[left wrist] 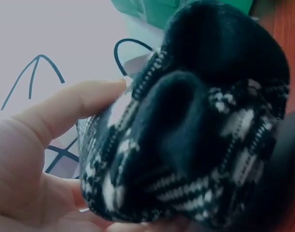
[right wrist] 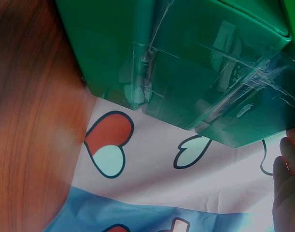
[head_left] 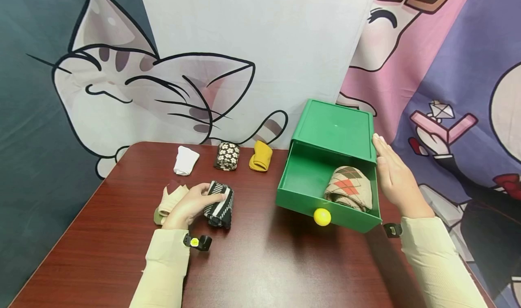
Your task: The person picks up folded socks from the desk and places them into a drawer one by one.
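My left hand (head_left: pixel 194 206) grips a rolled pair of black-and-white patterned socks (head_left: pixel 220 204) above the table. In the left wrist view the thumb lies along one side of the rolled socks (left wrist: pixel 186 130), whose dark folded opening faces the camera. With fingers straight, my right hand (head_left: pixel 395 177) rests against the right side of a green drawer box (head_left: pixel 334 127). Its drawer (head_left: pixel 301 202), with a yellow round knob (head_left: pixel 322 217), is pulled out. Inside lies a beige argyle sock roll (head_left: pixel 349 187). Clear tape runs along the box's side (right wrist: pixel 176 82) in the right wrist view.
Along the table's (head_left: pixel 252 262) back lie a white sock roll (head_left: pixel 186 160), a black floral one (head_left: pixel 227 156) and a mustard one (head_left: pixel 261 156). A cream and green sock roll (head_left: pixel 171 199) sits partly behind my left hand. A printed cloth (head_left: pixel 264 36) hangs behind.
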### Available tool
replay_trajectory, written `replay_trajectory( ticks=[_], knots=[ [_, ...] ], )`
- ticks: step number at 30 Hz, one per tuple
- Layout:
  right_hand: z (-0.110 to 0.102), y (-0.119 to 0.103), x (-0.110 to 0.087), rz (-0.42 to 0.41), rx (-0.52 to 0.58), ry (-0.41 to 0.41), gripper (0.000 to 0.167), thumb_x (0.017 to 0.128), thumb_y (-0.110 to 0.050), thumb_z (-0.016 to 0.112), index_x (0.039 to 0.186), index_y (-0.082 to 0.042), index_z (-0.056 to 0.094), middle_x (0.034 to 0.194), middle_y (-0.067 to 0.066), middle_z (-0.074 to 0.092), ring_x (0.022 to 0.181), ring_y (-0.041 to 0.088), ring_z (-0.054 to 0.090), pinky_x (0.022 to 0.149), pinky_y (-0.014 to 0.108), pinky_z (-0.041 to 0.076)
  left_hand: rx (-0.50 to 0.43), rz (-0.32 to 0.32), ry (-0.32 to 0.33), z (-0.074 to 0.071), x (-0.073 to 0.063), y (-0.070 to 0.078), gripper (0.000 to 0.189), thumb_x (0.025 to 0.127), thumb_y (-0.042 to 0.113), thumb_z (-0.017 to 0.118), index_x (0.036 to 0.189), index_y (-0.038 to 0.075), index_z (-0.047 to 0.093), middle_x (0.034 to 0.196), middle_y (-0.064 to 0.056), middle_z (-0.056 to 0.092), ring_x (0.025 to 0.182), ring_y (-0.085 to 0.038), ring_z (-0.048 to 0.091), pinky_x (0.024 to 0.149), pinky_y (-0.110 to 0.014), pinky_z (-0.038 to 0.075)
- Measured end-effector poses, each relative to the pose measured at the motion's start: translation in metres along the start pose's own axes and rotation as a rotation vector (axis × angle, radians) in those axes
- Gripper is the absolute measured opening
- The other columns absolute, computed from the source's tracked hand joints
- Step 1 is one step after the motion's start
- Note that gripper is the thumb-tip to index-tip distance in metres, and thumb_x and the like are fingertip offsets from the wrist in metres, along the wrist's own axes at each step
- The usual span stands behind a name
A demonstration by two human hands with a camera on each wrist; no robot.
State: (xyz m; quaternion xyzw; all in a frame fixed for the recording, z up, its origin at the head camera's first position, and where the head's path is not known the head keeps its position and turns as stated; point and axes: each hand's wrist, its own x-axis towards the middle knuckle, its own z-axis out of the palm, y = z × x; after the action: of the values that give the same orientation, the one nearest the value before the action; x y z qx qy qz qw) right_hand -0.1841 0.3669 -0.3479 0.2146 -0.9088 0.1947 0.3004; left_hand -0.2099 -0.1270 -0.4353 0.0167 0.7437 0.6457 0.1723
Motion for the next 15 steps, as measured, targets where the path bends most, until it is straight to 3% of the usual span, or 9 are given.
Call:
replay_trajectory(
  ticks=[7, 15],
  knots=[
    [0.0, -0.001, 0.0, 0.006, 0.0, -0.008, 0.048, 0.111, -0.018, 0.032, 0.156, 0.0, 0.034, 0.159, 0.019, 0.036, 0.151, 0.028, 0.028, 0.123, 0.027, 0.014, 0.021, 0.012, 0.069, 0.006, 0.0, 0.008, 0.052, 0.092, 0.026, 0.076, 0.127, -0.006, 0.055, 0.102, -0.009, 0.069, 0.081, -0.01, 0.066, 0.073, -0.024, 0.054],
    [0.0, 0.0, 0.0, 0.003, -0.002, -0.006, 0.048, 0.111, -0.018, 0.032, 0.155, 0.0, 0.034, 0.159, 0.019, 0.036, 0.151, 0.028, 0.028, 0.123, 0.027, 0.014, -0.109, 0.041, 0.046, 0.019, -0.007, 0.024, 0.06, 0.092, 0.022, 0.075, 0.139, -0.005, 0.047, 0.119, -0.019, 0.067, 0.088, -0.013, 0.07, 0.076, -0.026, 0.057]
  ],
)
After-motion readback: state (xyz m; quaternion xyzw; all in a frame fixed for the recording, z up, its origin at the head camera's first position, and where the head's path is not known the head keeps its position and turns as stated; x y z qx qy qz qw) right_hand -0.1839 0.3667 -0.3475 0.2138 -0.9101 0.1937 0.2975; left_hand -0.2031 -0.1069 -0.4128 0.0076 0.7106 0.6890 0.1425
